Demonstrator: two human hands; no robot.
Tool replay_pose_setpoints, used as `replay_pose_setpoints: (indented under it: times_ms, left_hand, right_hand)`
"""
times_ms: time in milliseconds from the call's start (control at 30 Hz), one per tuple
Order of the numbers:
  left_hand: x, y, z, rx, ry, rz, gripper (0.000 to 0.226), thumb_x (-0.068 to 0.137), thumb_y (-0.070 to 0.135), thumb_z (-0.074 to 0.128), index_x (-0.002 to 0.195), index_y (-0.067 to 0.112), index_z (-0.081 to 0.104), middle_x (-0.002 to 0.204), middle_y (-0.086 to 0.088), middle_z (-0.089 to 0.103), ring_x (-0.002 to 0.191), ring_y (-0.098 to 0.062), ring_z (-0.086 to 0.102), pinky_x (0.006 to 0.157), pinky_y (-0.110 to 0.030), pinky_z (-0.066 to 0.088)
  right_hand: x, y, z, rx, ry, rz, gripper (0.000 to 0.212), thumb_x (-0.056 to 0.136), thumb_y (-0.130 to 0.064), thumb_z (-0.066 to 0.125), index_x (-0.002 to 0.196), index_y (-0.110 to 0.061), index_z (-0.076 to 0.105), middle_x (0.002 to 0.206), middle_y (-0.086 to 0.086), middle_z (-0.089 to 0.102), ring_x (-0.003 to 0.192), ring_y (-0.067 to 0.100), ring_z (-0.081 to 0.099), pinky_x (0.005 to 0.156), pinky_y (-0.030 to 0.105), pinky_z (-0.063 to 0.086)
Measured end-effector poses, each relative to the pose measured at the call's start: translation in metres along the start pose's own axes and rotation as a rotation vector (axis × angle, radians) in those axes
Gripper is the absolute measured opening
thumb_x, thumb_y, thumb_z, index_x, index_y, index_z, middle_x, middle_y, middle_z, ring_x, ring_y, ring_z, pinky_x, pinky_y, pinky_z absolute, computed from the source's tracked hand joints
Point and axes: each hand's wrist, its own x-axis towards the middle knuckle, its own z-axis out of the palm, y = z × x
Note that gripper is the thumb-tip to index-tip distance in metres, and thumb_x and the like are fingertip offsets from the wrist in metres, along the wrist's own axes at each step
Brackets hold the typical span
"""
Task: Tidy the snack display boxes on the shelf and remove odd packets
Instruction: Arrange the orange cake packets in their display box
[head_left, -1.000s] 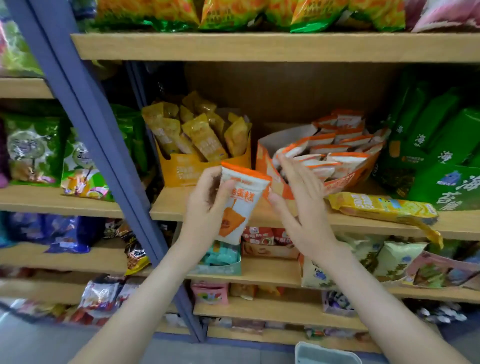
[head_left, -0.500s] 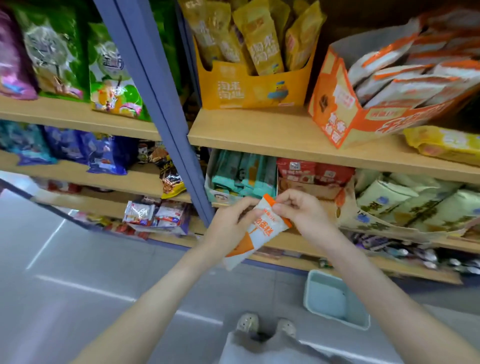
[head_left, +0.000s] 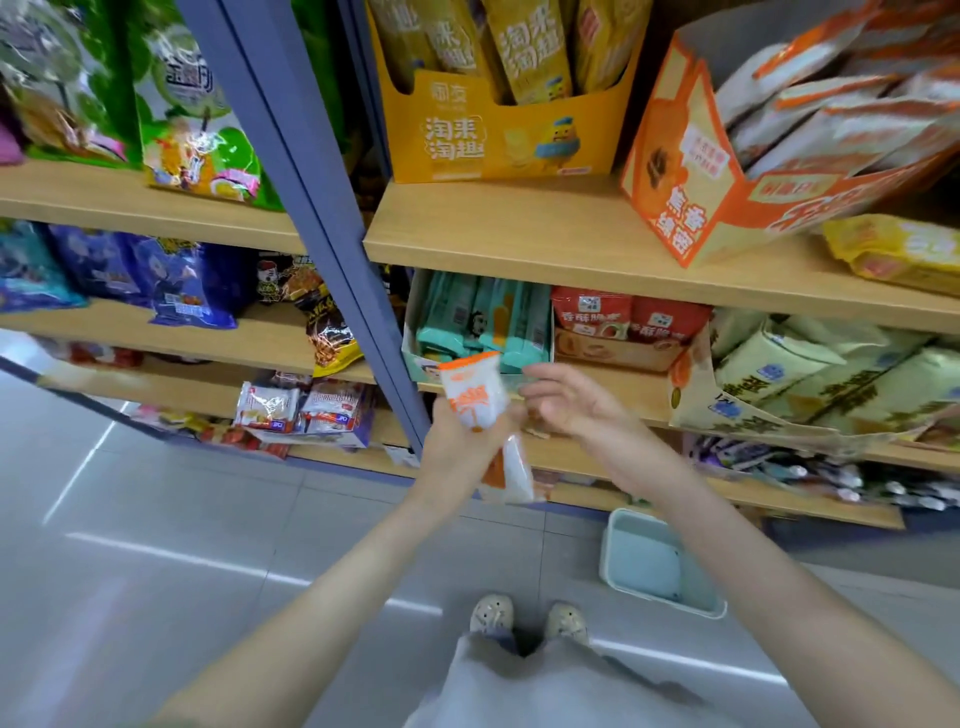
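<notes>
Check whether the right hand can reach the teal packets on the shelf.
Probably yes: the right hand is open, holds nothing and hovers just in front of the teal packets. The orange-and-white packet in the left hand sits beside it, not between.

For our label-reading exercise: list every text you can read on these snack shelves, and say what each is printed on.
"淘来淘趣": yellow display box, also on its packets.
"焦香绵甜": orange display box.
"香酥脆枣": red packets.
Orange-and-white packet in the left hand: print blurred, unreadable.
Other bags: too blurred.
</notes>
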Motion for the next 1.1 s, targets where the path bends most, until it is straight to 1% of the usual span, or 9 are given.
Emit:
replay_pose_setpoints:
  times_ms: [67, 133, 233, 300, 433, 600, 800, 967, 1100]
  left_hand:
    - [0.002, 0.001, -0.003, -0.332, 0.057, -0.142, 0.040, 0.083, 0.041, 0.073, 0.105, 0.018, 0.049, 0.097, -0.001, 0.068, 0.091, -0.017, 0.066, 0.076, -0.034, 0.056]
    - [0.003, 0.004, -0.007, -0.548, 0.072, -0.237, 0.032, 0.088, 0.037, 0.069, 0.107, 0.016, 0.054, 0.082, 0.000, 0.074, 0.070, -0.011, 0.071, 0.059, -0.026, 0.057]
    - [0.008, 0.002, -0.013, -0.718, 0.106, -0.345, 0.050, 0.087, 0.043, 0.069, 0.122, 0.013, 0.053, 0.101, -0.007, 0.073, 0.076, -0.014, 0.071, 0.054, -0.026, 0.057]
    - [0.009, -0.001, -0.013, -0.742, 0.123, -0.382, 0.056, 0.085, 0.049, 0.069, 0.124, 0.012, 0.054, 0.112, -0.011, 0.070, 0.090, -0.020, 0.070, 0.074, -0.035, 0.060]
    - [0.005, -0.001, -0.008, -0.821, 0.129, -0.459, 0.035, 0.089, 0.047, 0.066, 0.098, 0.014, 0.059, 0.104, -0.007, 0.070, 0.089, -0.022, 0.068, 0.093, -0.043, 0.055]
    - [0.002, 0.001, 0.005, -0.859, 0.096, -0.480, 0.030, 0.092, 0.044, 0.062, 0.094, 0.014, 0.057, 0.094, -0.009, 0.071, 0.083, -0.023, 0.069, 0.090, -0.046, 0.055]
    - [-0.001, 0.004, 0.016, -0.883, 0.070, -0.522, 0.025, 0.092, 0.039, 0.064, 0.093, 0.016, 0.054, 0.093, -0.009, 0.070, 0.079, -0.024, 0.069, 0.082, -0.045, 0.057]
    - [-0.002, 0.003, 0.025, -0.861, -0.001, -0.486, 0.026, 0.093, 0.036, 0.064, 0.103, 0.012, 0.059, 0.096, -0.014, 0.071, 0.086, -0.027, 0.069, 0.093, -0.049, 0.053]
    - [-0.003, 0.005, 0.018, -0.772, -0.244, -0.410, 0.042, 0.092, 0.034, 0.062, 0.125, 0.010, 0.052, 0.105, -0.016, 0.064, 0.099, -0.029, 0.064, 0.078, -0.044, 0.058]
  right_hand:
    - [-0.004, 0.003, 0.008, -0.188, -0.151, 0.079, 0.042, 0.087, -0.020, 0.068, 0.124, -0.029, 0.050, 0.119, -0.007, 0.060, 0.105, 0.000, 0.059, 0.088, 0.017, 0.048]
    - [-0.005, 0.009, 0.017, -0.254, -0.209, 0.136, 0.041, 0.087, -0.011, 0.069, 0.121, -0.026, 0.053, 0.110, -0.010, 0.065, 0.092, -0.006, 0.063, 0.075, 0.012, 0.047]
    - [-0.003, 0.021, 0.022, -0.217, -0.033, 0.151, 0.020, 0.092, -0.003, 0.061, 0.108, -0.016, 0.062, 0.093, -0.005, 0.071, 0.081, 0.002, 0.068, 0.080, 0.032, 0.056]
    - [-0.004, 0.025, 0.021, -0.148, 0.067, 0.154, 0.012, 0.093, -0.006, 0.059, 0.098, -0.015, 0.065, 0.085, -0.001, 0.073, 0.080, 0.013, 0.070, 0.087, 0.043, 0.054]
    - [-0.005, 0.026, 0.024, -0.138, 0.152, 0.078, 0.010, 0.089, -0.010, 0.066, 0.097, -0.015, 0.064, 0.091, 0.004, 0.070, 0.084, 0.016, 0.067, 0.082, 0.037, 0.055]
    - [-0.007, 0.030, 0.024, -0.090, 0.206, 0.081, 0.010, 0.087, -0.007, 0.068, 0.091, -0.011, 0.061, 0.084, 0.004, 0.063, 0.076, 0.013, 0.059, 0.067, 0.022, 0.050]
    - [-0.013, 0.033, 0.011, -0.090, 0.217, 0.080, 0.010, 0.091, -0.005, 0.063, 0.086, -0.014, 0.059, 0.083, 0.005, 0.064, 0.072, 0.013, 0.061, 0.063, 0.024, 0.050]
    - [-0.024, 0.031, -0.007, -0.199, 0.176, -0.028, 0.011, 0.092, -0.006, 0.061, 0.085, -0.013, 0.056, 0.078, 0.005, 0.059, 0.059, 0.009, 0.054, 0.057, 0.025, 0.047]
    - [-0.031, 0.026, -0.027, -0.094, -0.035, -0.077, 0.034, 0.088, -0.047, 0.063, 0.087, -0.013, 0.061, 0.080, -0.001, 0.061, 0.075, 0.014, 0.058, 0.071, 0.025, 0.048]
